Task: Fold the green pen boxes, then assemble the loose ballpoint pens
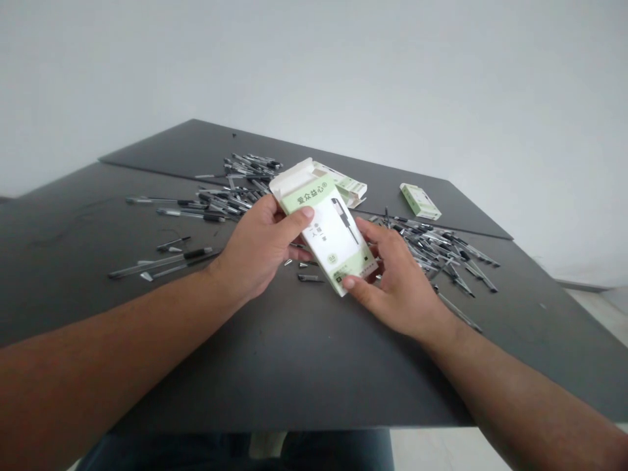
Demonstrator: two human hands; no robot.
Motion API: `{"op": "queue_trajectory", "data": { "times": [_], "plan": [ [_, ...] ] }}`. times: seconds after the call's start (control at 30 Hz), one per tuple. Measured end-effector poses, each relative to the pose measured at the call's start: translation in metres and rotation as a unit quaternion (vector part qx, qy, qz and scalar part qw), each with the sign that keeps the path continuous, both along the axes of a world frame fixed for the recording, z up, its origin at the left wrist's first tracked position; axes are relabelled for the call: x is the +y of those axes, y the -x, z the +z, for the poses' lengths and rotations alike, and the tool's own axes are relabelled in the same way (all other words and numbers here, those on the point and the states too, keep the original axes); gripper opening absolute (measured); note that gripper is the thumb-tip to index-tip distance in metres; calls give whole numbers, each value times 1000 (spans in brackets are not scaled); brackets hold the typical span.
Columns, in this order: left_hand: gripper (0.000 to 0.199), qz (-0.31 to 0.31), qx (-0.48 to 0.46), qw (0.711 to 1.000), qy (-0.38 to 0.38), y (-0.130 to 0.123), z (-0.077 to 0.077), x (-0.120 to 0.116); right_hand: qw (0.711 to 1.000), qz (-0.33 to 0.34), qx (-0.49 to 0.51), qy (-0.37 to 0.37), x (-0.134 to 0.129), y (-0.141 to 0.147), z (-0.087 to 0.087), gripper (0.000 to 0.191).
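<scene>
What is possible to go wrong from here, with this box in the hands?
The open end of the green-and-white pen box tilts up; if the left hand tips it, anything inside could slide out. Loose pens lie close to the right hand, so it might knock them, and they could roll across the dark table.

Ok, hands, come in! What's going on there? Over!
Left hand, right hand on green-and-white pen box. Loose pens both sides, on dark table. Over.
</scene>
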State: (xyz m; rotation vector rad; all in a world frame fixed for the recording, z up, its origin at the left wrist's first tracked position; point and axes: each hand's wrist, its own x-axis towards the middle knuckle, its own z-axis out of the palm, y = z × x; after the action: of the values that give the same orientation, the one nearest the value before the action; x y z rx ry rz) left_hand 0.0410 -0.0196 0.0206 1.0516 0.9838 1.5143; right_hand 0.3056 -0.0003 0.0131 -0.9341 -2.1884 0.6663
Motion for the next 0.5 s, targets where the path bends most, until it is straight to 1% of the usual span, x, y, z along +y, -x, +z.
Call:
{"op": "queue_trajectory", "data": {
  "times": [0.07, 0.1, 0.2, 0.3, 0.37, 0.5],
  "plan": [
    [45, -12, -18, 1000, 4, -2, 2, -2, 995, -19, -64, -67, -6, 0, 2, 112],
    [46, -16, -22, 1000, 6, -3, 2, -3, 992, -24, -91, -88, -8, 1, 3, 118],
    [51, -21, -20, 1000, 3, -5, 2, -6, 982, -40, -139, -124, -14, 3, 2, 135],
    [52, -16, -9, 1000, -8, -6, 2, -7, 975, -52, -160, -146, -20, 6, 0, 155],
    [53, -12, -5, 1000, -15, -7, 3, -8, 972, -58, -164, -159, -24, 8, -2, 159],
    [64, -21, -11, 999, -28, -9, 4, -9, 967, -78, -166, -176, -29, 13, -4, 148]
  ]
}}
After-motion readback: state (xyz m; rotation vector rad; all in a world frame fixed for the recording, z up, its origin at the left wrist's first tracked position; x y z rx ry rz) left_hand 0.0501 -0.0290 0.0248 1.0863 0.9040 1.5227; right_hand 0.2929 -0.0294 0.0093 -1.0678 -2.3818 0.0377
